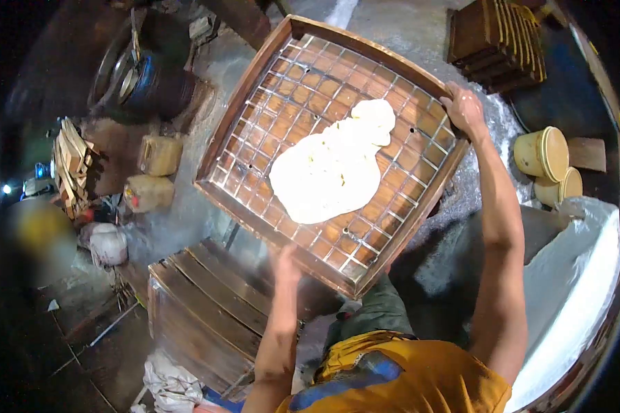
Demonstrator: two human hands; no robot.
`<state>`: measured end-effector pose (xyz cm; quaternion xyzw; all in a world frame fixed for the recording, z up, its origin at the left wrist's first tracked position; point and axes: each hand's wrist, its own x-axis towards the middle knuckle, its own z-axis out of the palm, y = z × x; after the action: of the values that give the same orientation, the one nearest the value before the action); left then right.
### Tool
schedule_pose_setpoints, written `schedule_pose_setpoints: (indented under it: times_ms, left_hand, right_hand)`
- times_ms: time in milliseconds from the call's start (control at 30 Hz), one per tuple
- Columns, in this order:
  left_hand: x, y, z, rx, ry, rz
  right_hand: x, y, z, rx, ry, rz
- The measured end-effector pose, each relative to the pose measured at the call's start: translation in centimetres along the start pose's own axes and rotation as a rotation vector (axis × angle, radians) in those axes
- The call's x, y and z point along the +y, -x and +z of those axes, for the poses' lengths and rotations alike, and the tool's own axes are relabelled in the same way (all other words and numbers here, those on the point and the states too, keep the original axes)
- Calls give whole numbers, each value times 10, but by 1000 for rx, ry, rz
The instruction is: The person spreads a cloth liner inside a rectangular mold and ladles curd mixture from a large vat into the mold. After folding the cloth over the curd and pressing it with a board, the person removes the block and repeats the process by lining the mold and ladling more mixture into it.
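Observation:
A square wooden tray [251, 93] with a raised rim and a grid of pale lines across its floor is held up in front of me, turned at an angle. Slightly right of its middle lies a soft, bright white lump [327, 172], too overexposed to tell whether it is cloth or something else. My right hand [466, 110] grips the rim at the far right corner, fingers closed over the edge. On the near side my left hand [286, 261] holds the lower rim; it is blurred, and its fingers are partly hidden by the tray.
Stacked wooden trays [496, 45] stand at the upper right, above yellowish buckets [541, 155]. A white-covered container [579, 275] is on my right. Slatted wooden boards [207, 296] lie lower left. Farther left are jerrycans [160, 155], split firewood [72, 162] and a dark blue drum [162, 86].

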<state>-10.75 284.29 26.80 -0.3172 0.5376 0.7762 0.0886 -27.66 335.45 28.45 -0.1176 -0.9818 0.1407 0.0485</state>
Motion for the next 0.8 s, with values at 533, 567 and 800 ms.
schedule_pose_setpoints:
  times_ms: [533, 567, 800]
  left_hand:
    - [43, -29, -62, 97, -161, -130]
    - [42, -30, -63, 111, -192, -111]
    - [35, -33, -70, 88, 3, -185]
  right_hand:
    - [-41, -1, 17, -527, -926, 176]
    - [-57, -14, 10, -586, -967, 264]
    - [-5, -30, 75, -688, -1286, 437]
